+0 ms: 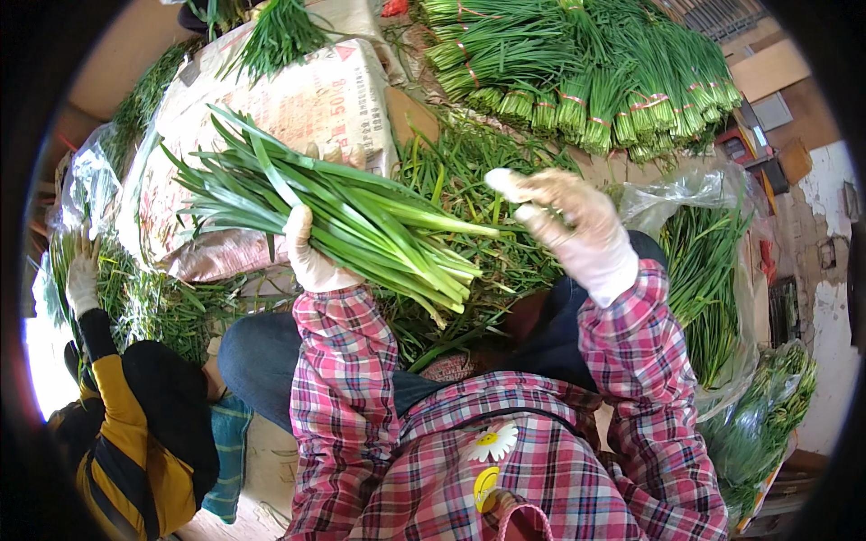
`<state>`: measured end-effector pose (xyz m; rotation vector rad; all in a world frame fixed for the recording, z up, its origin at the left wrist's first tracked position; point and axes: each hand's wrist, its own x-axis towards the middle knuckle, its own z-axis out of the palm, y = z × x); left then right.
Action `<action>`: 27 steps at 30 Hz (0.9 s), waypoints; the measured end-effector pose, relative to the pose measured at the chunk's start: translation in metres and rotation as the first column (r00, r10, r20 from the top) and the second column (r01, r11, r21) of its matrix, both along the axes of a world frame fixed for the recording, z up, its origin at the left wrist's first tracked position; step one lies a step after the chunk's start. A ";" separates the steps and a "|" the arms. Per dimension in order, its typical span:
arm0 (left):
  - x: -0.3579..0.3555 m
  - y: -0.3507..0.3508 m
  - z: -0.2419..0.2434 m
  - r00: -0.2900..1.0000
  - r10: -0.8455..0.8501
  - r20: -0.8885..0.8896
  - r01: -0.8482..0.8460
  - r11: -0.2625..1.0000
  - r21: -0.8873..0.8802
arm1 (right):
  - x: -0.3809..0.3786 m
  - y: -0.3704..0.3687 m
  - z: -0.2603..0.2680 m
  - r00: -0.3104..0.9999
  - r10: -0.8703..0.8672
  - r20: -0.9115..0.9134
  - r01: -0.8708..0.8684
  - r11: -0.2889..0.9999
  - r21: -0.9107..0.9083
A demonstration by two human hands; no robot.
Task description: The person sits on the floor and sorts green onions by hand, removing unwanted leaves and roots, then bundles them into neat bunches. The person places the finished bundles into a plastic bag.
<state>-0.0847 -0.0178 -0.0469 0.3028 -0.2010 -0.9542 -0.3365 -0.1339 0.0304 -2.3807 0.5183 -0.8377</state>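
Observation:
My left hand [314, 253], in a pale glove, is closed around a bunch of green garlic chives [338, 209]. The thumb lies over the near side and the other fingertips show past the far side. The leaf tips point left over a printed white woven sack [298, 101], and the pale stem ends point right. My right hand [575, 220], gloved and soiled at the fingers, is raised just right of the stem ends with its fingers curled and parted. It does not touch the bunch; whether small scraps lie between its fingers, I cannot tell.
Banded chive bundles [588, 74] are piled at the back right. Loose leaves [467, 162] cover the floor ahead. A clear plastic bag of chives [703, 270] stands at my right, another bag [764, 419] beyond it. At left, a co-worker's gloved hand [82, 280] is among leaves.

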 end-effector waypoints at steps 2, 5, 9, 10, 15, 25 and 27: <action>-0.004 -0.002 -0.001 0.999 -0.034 0.004 0.034 0.999 0.009 | 0.010 0.009 0.004 0.994 0.107 -0.001 -0.107 0.991 -0.079; -0.010 -0.002 -0.003 1.000 -0.024 0.006 0.024 1.000 0.003 | 0.030 0.018 -0.002 0.992 0.118 -0.032 -0.119 0.993 -0.021; -0.012 -0.001 -0.008 0.997 -0.071 0.007 0.072 0.996 -0.048 | 0.034 0.016 -0.015 0.999 0.022 0.027 -0.025 0.991 0.132; -0.013 -0.001 -0.009 0.998 -0.055 -0.007 0.055 0.998 -0.013 | 0.033 0.015 -0.018 0.999 -0.015 0.032 0.011 0.993 0.117; -0.014 -0.001 -0.015 0.998 -0.047 0.040 0.045 0.997 0.062 | 0.029 0.014 -0.026 0.993 -0.104 0.055 0.073 0.914 0.399; -0.022 -0.009 -0.009 0.993 -0.110 -0.041 0.113 0.990 0.086 | 0.040 0.024 -0.030 0.964 -0.151 0.218 0.004 0.830 0.558; -0.022 -0.012 -0.009 0.993 -0.106 -0.058 0.111 0.989 0.094 | 0.045 0.026 -0.032 0.933 -0.115 0.342 -0.083 0.854 0.513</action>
